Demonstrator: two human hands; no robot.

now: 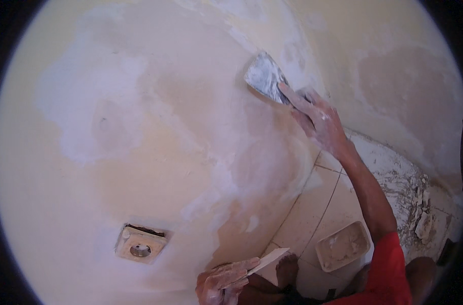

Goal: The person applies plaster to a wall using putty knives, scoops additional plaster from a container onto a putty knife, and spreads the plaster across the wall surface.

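Note:
My right hand [318, 119] is closed round a putty knife [266, 76], index finger stretched along its broad blade. White filler smears the metal, and the blade lies at or very near the wall [180, 132]; whether it touches I cannot tell. Low in the picture, my left hand [226, 282] grips a pale flat scraper [268, 260], seen at a slant, with its handle hidden by the fingers. White dust coats both hands. Patches of whitish and pinkish-beige filler spread over the yellowish wall around the putty knife.
A wall socket [141, 245] sits loose in the wall at lower left, with a dark gap above it. On the tiled floor [320, 190] stands a rectangular tub [343, 247] with beige residue inside. Rubble and flakes [423, 218] lie along the second wall [394, 76] at right.

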